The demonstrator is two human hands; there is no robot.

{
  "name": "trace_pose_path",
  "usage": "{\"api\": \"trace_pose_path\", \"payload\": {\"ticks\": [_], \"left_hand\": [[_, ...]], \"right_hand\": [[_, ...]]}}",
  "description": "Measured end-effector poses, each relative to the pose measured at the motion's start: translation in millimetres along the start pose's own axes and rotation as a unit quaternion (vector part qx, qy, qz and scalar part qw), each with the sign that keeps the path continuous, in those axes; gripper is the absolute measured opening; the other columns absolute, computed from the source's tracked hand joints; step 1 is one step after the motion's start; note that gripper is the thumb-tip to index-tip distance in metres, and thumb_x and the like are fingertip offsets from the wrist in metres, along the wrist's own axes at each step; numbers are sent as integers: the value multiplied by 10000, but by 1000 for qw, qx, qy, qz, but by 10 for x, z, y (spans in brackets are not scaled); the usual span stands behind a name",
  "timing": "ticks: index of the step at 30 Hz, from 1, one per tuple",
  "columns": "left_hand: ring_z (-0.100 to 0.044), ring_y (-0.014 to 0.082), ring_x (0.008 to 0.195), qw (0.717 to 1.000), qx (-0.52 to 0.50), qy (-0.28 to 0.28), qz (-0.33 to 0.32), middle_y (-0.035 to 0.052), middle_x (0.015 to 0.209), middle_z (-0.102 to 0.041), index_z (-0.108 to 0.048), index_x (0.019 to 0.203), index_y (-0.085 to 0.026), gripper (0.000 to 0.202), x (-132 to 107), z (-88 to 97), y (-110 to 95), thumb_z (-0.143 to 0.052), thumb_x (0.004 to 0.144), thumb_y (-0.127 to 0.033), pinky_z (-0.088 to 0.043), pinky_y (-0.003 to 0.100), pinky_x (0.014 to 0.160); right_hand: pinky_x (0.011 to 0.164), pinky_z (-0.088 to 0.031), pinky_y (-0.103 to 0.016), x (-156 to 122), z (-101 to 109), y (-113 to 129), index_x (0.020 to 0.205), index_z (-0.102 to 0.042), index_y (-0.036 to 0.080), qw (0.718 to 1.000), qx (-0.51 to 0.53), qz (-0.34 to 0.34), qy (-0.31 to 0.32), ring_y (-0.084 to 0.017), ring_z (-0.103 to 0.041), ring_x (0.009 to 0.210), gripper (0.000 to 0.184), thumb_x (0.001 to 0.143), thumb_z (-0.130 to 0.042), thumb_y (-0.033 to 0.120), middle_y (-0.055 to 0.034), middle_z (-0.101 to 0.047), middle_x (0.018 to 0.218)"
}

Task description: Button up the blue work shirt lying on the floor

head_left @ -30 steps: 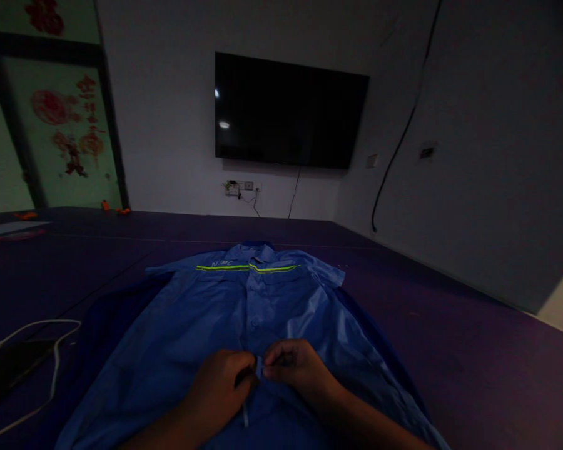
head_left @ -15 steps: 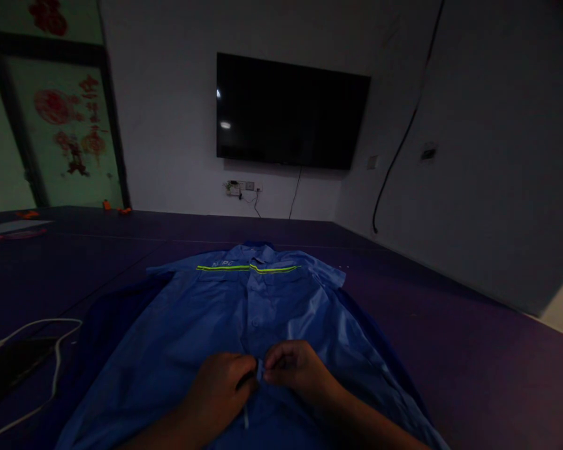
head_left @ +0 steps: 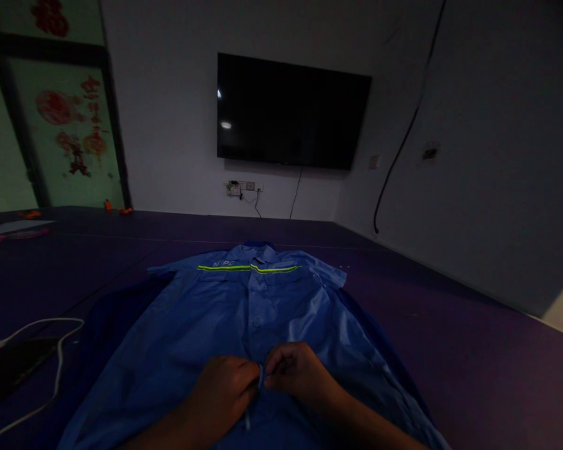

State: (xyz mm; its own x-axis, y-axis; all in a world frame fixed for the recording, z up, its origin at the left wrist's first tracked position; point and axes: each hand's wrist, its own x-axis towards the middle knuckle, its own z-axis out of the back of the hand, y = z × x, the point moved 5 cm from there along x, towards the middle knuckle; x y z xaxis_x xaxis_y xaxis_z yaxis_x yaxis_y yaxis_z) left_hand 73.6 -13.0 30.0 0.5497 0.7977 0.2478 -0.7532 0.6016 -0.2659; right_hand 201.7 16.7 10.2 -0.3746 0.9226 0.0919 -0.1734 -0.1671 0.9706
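Observation:
A blue short-sleeved shirt [head_left: 216, 319] lies spread out front side up, its collar pointing away from me. A yellow-green stripe crosses its chest, and a button shows on the front placket. Over the lower placket, my left hand [head_left: 225, 390] pinches the shirt's front edge. Facing it closely, my right hand [head_left: 298, 372] has thumb and forefinger closed on the same bit of edge. A raised fold of cloth shows between the fingertips; any button there is hidden. Darker blue cloth [head_left: 122, 306] sticks out from under the shirt on both sides.
The shirt rests on a dark purple surface [head_left: 450, 350]. At the left lie a dark flat device [head_left: 19, 369] and a white cable [head_left: 59, 362]. Small orange things [head_left: 126, 211] sit by the glass door. A television [head_left: 291, 112] hangs on the far wall; a black cable [head_left: 398, 153] dangles at right.
My left fingers have closed in further, and the dark gap under them is gone. Both hands stay at the same spot on the placket; the shirt lies as before.

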Motion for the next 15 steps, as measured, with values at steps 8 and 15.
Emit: {"api": "trace_pose_path", "payload": {"ticks": [8, 15], "left_hand": [[-508, 106, 620, 999, 18, -13, -41, -8, 639, -572, -543, 677, -172, 168, -23, -19, -13, -429, 760, -81, -308, 217, 561], [-510, 104, 653, 999, -2, -31, -38, -18, 686, -591, -557, 734, -184, 141, -24, 25, -23, -462, 750, -82, -325, 210, 592]], "right_hand": [[498, -359, -183, -20, 4, 30, 628, -630, 153, 999, -51, -3, 13, -89, -485, 549, 191, 512, -748, 248, 16, -574, 571], [468, -320, -176, -27, 3, 29, 654, -619, 143, 997, -71, -23, 33, -71, -456, 507, 217, 535, -748, 270, 31, -534, 544]]}}
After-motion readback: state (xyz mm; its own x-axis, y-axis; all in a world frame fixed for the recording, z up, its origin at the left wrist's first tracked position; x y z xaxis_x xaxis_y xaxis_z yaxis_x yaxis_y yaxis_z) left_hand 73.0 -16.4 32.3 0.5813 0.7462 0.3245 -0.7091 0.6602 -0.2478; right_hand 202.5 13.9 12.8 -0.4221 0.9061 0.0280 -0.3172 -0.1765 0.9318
